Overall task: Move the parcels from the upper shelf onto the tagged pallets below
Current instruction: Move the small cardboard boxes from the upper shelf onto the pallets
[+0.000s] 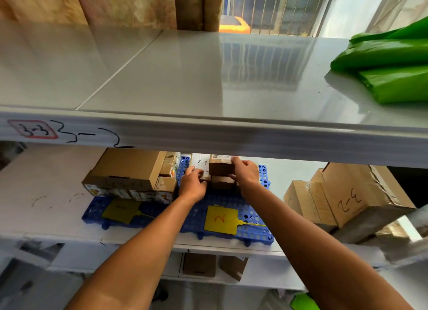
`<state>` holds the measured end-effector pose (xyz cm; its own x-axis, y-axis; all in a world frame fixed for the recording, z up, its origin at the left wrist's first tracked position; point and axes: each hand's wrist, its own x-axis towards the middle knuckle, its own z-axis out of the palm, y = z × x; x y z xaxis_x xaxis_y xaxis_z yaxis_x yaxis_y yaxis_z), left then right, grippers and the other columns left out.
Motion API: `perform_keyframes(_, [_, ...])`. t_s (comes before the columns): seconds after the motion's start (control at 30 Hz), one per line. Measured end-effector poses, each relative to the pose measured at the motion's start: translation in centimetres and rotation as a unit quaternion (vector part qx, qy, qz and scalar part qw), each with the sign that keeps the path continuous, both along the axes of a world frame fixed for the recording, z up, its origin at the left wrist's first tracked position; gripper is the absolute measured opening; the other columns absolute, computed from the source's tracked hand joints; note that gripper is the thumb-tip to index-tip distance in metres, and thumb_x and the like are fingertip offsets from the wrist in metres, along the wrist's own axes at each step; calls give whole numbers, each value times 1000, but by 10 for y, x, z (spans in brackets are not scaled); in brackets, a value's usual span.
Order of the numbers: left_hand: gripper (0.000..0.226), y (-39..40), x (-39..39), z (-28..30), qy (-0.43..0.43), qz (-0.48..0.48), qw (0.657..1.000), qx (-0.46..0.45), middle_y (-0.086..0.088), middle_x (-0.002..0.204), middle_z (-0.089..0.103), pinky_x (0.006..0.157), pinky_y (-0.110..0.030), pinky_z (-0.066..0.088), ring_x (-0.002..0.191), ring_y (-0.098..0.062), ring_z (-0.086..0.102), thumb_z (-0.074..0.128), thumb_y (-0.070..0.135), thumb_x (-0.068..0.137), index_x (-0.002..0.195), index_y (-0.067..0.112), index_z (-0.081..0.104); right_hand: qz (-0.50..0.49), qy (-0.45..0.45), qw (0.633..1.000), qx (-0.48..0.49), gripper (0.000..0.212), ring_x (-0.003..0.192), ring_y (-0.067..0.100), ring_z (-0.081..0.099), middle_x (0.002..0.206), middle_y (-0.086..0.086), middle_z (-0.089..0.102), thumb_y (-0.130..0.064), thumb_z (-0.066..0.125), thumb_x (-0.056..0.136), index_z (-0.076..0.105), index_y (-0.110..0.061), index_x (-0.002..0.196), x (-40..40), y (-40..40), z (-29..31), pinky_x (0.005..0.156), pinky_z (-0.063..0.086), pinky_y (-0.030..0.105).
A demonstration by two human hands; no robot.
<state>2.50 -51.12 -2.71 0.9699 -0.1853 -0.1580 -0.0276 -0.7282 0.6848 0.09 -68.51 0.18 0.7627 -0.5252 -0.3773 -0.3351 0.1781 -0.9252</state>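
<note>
While both hands reach under the upper shelf [208, 136], left hand [193, 184] fingers press a small box's side and right hand [246, 173] fingers clasp the top parcel [221, 167], stacking it at the back of the blue pallet [245, 219] with yellow tag [220, 219], probably for space.
</note>
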Motion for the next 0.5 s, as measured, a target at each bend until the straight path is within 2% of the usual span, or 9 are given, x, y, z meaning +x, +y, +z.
perform_keyframes(0.1, [47, 7, 0, 1, -1, -17, 1000, -25, -8, 153, 42, 112, -41, 43, 137, -31, 47, 59, 0, 94, 140, 9, 53, 19, -22, 999, -20, 24, 95, 21, 75, 96, 6, 77, -36, 71, 92, 74, -12, 97, -11, -6, 3, 71, 65, 28])
perform_keyframes(0.2, [58, 13, -6, 6, -3, 38, 995, -95, -8, 153, 45, 101, -36, 49, 134, -32, 50, 47, -11, 90, 142, 14, 52, 36, -27, 998, -54, 20, 95, 24, 74, 94, 5, 77, -39, 68, 92, 75, -21, 89, -25, -16, 0, 82, 64, 38])
perform_keyframes(0.27, [59, 14, -15, 15, -23, 122, 971, -204, -6, 148, 53, 97, -33, 49, 130, -28, 55, 37, -11, 90, 136, 18, 58, 51, -24, 997, -46, 24, 94, 28, 74, 96, 10, 77, -40, 66, 93, 75, -17, 90, -35, -22, -4, 82, 62, 46])
perform_keyframes(0.33, [51, 12, -25, 20, -27, 158, 938, -307, -3, 141, 61, 110, -36, 45, 130, -20, 56, 36, -2, 94, 133, 17, 62, 55, -16, 997, -53, 27, 85, 28, 71, 93, 12, 77, -40, 66, 93, 75, -15, 88, -46, -26, -8, 74, 60, 45])
perform_keyframes(0.37, [46, 12, -32, 22, -21, 151, 932, -328, -1, 137, 63, 111, -37, 45, 128, -18, 57, 38, 8, 96, 133, 18, 63, 56, -13, 997, -58, 27, 79, 24, 69, 89, 10, 77, -40, 67, 92, 75, -15, 86, -51, -27, -8, 66, 58, 37])
perform_keyframes(0.43, [37, 13, -44, 20, 0, 127, 937, -325, 6, 128, 65, 98, -29, 49, 119, -14, 59, 43, 29, 96, 125, 25, 66, 68, -9, 996, -57, 24, 73, 19, 69, 84, 6, 78, -38, 69, 92, 75, -17, 82, -59, -25, -10, 56, 52, 25])
perform_keyframes(0.5, [22, 16, -54, 14, 5, 129, 943, -305, 8, 118, 66, 79, -20, 46, 105, -8, 61, 52, 36, 98, 116, 33, 65, 73, -12, 996, -44, 20, 73, 17, 73, 87, 7, 79, -36, 72, 92, 76, -17, 88, -64, -20, -11, 53, 53, 21])
